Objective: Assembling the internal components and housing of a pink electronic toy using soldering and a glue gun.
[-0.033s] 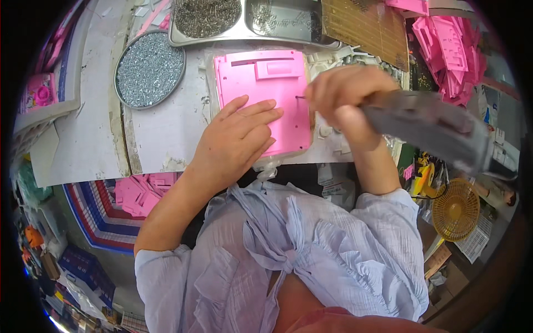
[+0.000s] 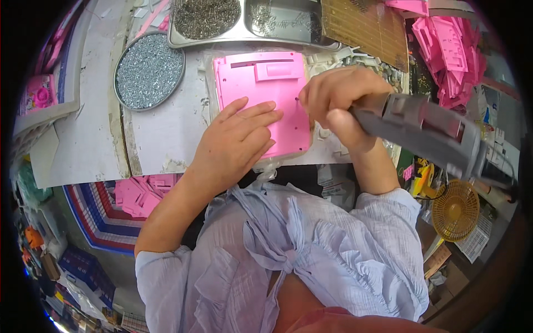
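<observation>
A flat pink plastic panel lies on a plastic-wrapped pad on the table before me. My left hand rests on its lower left part, fingers stretched out and pressing flat. At the panel's right edge, my right hand is wrapped round a dark grey electric screwdriver. Its body slants away to the lower right, and its tip end points toward a small dark hole near that edge. My fingers hide most of the bit, so I cannot tell whether it touches the panel.
A round dish of small silver screws stands to the left. Behind the panel is a steel tray with small metal parts. Pink parts pile up at the far right, and more lie in a striped basket below the table.
My right hand and the screwdriver have shifted slightly to the left. The bit, visible beside my fingers before, is now mostly covered. My left hand has stayed in place.
</observation>
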Tool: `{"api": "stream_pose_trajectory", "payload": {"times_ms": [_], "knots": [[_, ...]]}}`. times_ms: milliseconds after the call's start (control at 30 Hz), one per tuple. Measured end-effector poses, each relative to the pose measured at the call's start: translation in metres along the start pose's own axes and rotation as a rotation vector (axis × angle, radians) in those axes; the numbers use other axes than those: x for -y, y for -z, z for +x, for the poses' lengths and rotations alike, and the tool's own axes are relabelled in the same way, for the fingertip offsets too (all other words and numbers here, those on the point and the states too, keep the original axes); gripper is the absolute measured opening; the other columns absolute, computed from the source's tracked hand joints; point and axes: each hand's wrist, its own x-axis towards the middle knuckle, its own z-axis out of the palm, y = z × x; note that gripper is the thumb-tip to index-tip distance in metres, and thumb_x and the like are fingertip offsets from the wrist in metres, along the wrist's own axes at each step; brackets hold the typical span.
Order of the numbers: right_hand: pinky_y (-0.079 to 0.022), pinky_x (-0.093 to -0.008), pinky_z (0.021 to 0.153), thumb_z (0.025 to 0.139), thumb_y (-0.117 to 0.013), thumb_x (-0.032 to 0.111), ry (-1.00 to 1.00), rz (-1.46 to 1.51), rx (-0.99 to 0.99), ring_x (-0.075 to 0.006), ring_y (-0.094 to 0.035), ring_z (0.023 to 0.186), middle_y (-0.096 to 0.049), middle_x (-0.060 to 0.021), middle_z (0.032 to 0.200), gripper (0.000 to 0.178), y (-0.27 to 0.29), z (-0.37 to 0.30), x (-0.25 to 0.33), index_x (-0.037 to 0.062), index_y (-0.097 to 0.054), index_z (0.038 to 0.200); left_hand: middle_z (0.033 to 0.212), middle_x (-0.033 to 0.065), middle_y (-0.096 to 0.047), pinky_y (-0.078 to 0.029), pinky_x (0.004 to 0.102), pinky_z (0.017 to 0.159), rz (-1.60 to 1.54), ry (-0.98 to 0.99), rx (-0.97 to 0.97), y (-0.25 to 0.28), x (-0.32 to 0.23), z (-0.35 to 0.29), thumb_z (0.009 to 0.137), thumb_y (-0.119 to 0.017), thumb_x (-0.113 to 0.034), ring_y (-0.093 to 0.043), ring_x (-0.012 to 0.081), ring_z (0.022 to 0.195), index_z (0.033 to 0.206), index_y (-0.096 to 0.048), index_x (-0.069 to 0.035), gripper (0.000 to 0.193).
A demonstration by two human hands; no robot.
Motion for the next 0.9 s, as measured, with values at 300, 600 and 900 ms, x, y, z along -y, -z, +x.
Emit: {"api": "stream_pose_trajectory", "payload": {"times_ms": [300, 600, 900], "knots": [[-0.046, -0.0388, 0.056, 0.093, -0.067, 0.016, 0.069, 0.216, 0.104, -0.0172, -0.046, 0.053, -0.048, -0.0042, 0.057, 0.023, 0.028, 0.041, -0.003, 0.0073, -0.048, 0.081, 0.13, 0.0108, -0.068, -0.041, 0.0484, 0.111, -0.017, 0.028, 0.007, 0.002, -0.001, 0.002, 0.09, -0.071, -0.012, -0.061, 0.0273, 0.129, 0.088, -0.058, -0.006, 0.015], [-0.043, -0.0369, 0.058, 0.096, -0.065, 0.015, 0.033, 0.007, 0.018, -0.0151, -0.043, 0.054, -0.046, -0.0038, 0.058, 0.021, 0.045, 0.051, -0.068, 0.0067, -0.048, 0.086, 0.13, 0.0084, -0.069, -0.043, 0.0469, 0.109, -0.042, 0.039, 0.021, 0.002, 0.002, 0.002, 0.088, -0.073, -0.011, -0.062, 0.0244, 0.128, 0.088, -0.058, -0.007, 0.015], [-0.039, -0.0337, 0.052, 0.096, -0.068, 0.017, 0.018, 0.217, 0.087, -0.0141, -0.043, 0.051, -0.047, -0.0035, 0.056, 0.025, 0.034, 0.062, -0.04, 0.0085, -0.047, 0.084, 0.127, 0.0086, -0.07, -0.044, 0.0465, 0.108, -0.042, 0.042, 0.005, 0.001, 0.0, -0.001, 0.087, -0.075, -0.012, -0.063, 0.0246, 0.127, 0.089, -0.059, -0.008, 0.017]]}}
